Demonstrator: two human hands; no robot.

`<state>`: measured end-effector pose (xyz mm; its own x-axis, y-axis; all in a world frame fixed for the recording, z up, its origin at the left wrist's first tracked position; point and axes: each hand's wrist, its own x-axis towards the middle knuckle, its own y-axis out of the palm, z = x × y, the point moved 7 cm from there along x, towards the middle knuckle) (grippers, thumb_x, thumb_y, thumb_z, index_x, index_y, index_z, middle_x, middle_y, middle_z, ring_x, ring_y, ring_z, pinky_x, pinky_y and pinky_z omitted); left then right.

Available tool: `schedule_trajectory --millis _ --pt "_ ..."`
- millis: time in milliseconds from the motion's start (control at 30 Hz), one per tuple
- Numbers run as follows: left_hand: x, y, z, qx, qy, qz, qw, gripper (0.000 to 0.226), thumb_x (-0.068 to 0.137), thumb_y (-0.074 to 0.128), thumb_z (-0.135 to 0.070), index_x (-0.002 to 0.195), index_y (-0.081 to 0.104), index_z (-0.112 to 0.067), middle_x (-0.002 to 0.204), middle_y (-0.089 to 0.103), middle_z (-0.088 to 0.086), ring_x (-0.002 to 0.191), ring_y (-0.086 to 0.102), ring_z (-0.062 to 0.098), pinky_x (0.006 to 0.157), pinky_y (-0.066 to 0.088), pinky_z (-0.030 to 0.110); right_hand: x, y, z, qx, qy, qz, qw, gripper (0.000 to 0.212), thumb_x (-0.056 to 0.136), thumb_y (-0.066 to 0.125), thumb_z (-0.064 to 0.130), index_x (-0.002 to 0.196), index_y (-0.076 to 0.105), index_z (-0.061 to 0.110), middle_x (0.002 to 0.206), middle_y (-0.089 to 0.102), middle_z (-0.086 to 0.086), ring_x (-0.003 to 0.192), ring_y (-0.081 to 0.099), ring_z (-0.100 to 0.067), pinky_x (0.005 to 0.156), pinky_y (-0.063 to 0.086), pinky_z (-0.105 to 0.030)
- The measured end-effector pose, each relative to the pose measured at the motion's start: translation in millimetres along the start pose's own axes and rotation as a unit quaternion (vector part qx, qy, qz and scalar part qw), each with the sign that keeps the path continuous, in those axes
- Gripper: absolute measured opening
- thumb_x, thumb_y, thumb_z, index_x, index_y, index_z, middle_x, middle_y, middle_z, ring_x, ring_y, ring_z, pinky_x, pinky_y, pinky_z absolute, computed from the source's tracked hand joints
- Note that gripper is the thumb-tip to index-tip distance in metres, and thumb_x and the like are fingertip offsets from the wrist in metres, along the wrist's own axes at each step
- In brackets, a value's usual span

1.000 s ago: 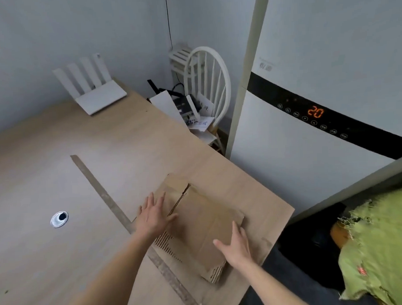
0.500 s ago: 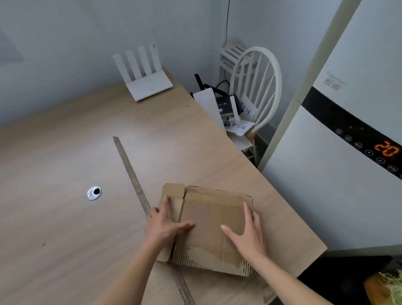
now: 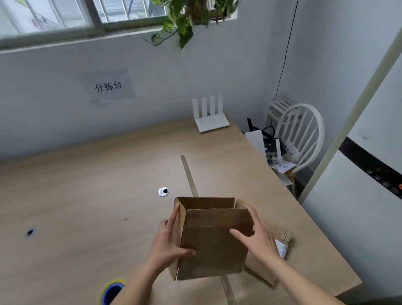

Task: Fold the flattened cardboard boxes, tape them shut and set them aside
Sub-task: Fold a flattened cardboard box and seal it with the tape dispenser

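A brown cardboard box (image 3: 212,245) stands opened into a square tube on the wooden table (image 3: 83,202), its top flaps up. My left hand (image 3: 169,242) holds its left side, fingers along the wall and thumb across the front. My right hand (image 3: 259,238) holds the right side, thumb on the front face. More flattened cardboard (image 3: 267,266) lies under and to the right of the box. A roll of tape (image 3: 111,292), yellow with a blue core, lies on the table near my left forearm.
A strip of brown tape (image 3: 189,175) runs along the table. A white router (image 3: 211,120) stands at the far edge. A white chair (image 3: 302,135) with small devices and a white appliance (image 3: 367,192) stand to the right of the table's edge.
The flat cardboard has been lifted and opened into an upright box between my hands. My view has tilted up and left, bringing the window, the wall and the tape roll into sight.
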<state>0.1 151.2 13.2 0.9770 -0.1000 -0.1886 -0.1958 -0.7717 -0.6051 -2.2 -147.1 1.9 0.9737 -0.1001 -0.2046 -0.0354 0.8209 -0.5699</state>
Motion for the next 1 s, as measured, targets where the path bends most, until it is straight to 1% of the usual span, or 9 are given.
schedule_trajectory --millis 133,233,300,367,467,600,800,900,1000 --pt "-69.6 -11.3 41.3 0.022 0.006 -0.008 1.000 0.131 0.047 0.091 -0.047 0.145 0.008 -0.069 0.124 0.040 -0.011 0.111 0.051 0.012 0.088 0.044 0.024 -56.1 35.1 0.4 -0.021 -0.005 0.005 1.000 0.050 0.072 0.081 0.056 0.102 0.041 0.051 0.093 0.063 0.018 0.086 0.063 -0.009 0.070 0.051 -0.033" --pt "-113.5 -10.3 70.4 0.010 0.011 -0.022 1.000 0.124 0.046 0.091 -0.043 0.142 0.018 -0.071 0.124 0.037 -0.017 0.116 0.050 0.005 0.092 0.043 0.014 -90.3 53.1 2.5 -0.051 -0.057 -0.006 0.997 0.046 0.072 0.085 0.049 0.080 0.041 0.040 0.072 0.057 0.011 0.068 0.053 -0.009 0.059 0.041 -0.030" --pt "-139.7 -2.0 88.6 0.016 0.021 -0.004 1.000 0.114 0.051 0.093 -0.041 0.135 0.025 -0.076 0.128 0.033 -0.018 0.124 0.044 0.004 0.105 0.037 0.015 -112.2 71.0 6.6 -0.073 -0.099 0.022 0.992 0.044 0.075 0.084 0.044 0.078 0.041 0.041 0.079 0.056 0.013 0.073 0.054 -0.009 0.064 0.046 -0.031" --pt "-160.6 8.5 102.1 0.021 0.029 0.009 0.999 0.108 0.056 0.093 -0.040 0.132 0.026 -0.078 0.134 0.031 -0.018 0.127 0.041 0.004 0.108 0.031 0.011 -133.9 86.8 6.8 -0.110 -0.137 0.046 0.983 0.041 0.076 0.083 0.046 0.081 0.042 0.044 0.098 0.051 0.024 0.085 0.055 0.000 0.069 0.047 -0.022" --pt "-177.5 14.5 111.6 0.009 0.028 -0.010 1.000 0.107 0.063 0.092 -0.039 0.139 0.025 -0.073 0.143 0.025 -0.021 0.133 0.040 0.004 0.107 0.033 0.013 -156.3 99.0 5.5 -0.136 -0.154 0.044 0.978 0.041 0.073 0.066 0.074 0.098 0.046 0.049 0.119 0.036 0.036 0.099 0.045 0.017 0.075 0.037 -0.009" --pt "-188.5 8.5 118.6 -0.019 0.021 -0.048 0.998 0.106 0.061 0.094 -0.043 0.147 0.033 -0.057 0.147 0.027 -0.019 0.135 0.040 0.005 0.112 0.039 0.027 -167.0 107.4 5.2 -0.143 -0.167 0.050 0.974 0.077 0.074 0.057 0.081 0.141 0.038 0.048 0.137 0.038 0.032 0.119 0.043 0.010 0.097 0.039 -0.014" --pt "-189.0 2.3 123.8 -0.009 0.025 -0.076 0.997 0.107 0.059 0.095 -0.042 0.149 0.036 -0.052 0.149 0.026 -0.016 0.136 0.039 0.010 0.111 0.043 0.033 -161.5 109.3 17.2 -0.131 -0.181 0.028 0.974 0.087 0.074 0.065 0.073 0.150 0.031 0.047 0.149 0.045 0.018 0.132 0.046 -0.001 0.105 0.040 -0.021" --pt "-186.9 3.5 130.0 -0.014 -0.005 -0.060 0.998 0.108 0.058 0.094 -0.044 0.148 0.035 -0.054 0.152 0.018 -0.019 0.141 0.034 0.014 0.113 0.041 0.036 -160.1 109.8 15.0 -0.138 -0.177 0.048 0.973 0.099 0.075 0.079 0.059 0.151 0.015 0.057 0.152 0.046 0.016 0.131 0.054 -0.011 0.105 0.045 -0.029" --pt "-181.8 0.5 128.2 -0.055 -0.021 -0.045 0.997 0.109 0.054 0.091 -0.056 0.147 0.035 -0.055 0.156 0.016 -0.017 0.143 0.033 0.014 0.113 0.042 0.038 -155.7 104.0 9.2 -0.100 -0.152 0.048 0.982 0.111 0.067 0.082 0.065 0.149 0.007 0.063 0.143 0.052 0.020 0.110 0.065 -0.011 0.097 0.050 -0.028"
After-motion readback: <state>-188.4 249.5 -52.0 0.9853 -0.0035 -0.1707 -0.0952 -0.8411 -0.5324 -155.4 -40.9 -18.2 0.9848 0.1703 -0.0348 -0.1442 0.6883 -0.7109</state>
